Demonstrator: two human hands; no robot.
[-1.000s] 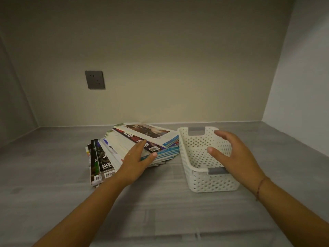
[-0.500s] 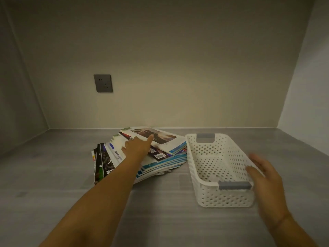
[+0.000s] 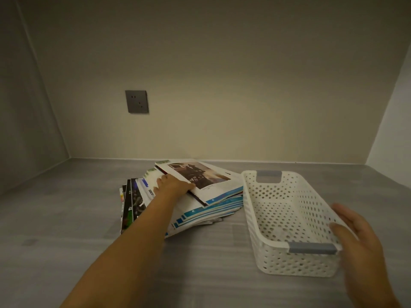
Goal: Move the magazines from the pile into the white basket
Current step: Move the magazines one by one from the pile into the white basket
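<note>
A slanting pile of magazines (image 3: 200,210) lies on the grey floor left of centre. The top magazine (image 3: 200,176) shows a dark photo on a white cover. My left hand (image 3: 173,185) is at that magazine's left edge, fingers tucked under it and the thumb on the cover, the edge slightly lifted. To the right stands the white perforated basket (image 3: 262,218) with grey handles, nothing inside it. My right hand (image 3: 355,232) rests open against the basket's near right corner, fingers spread.
A grey wall socket (image 3: 136,101) sits on the back wall. Walls close in at the left, back and right. Bare grey floor (image 3: 66,218) stretches in front of and left of the pile.
My left hand has slid from the top of the pile to the top magazine's left edge and taken hold of it. My right hand stayed beside the basket's right corner.
</note>
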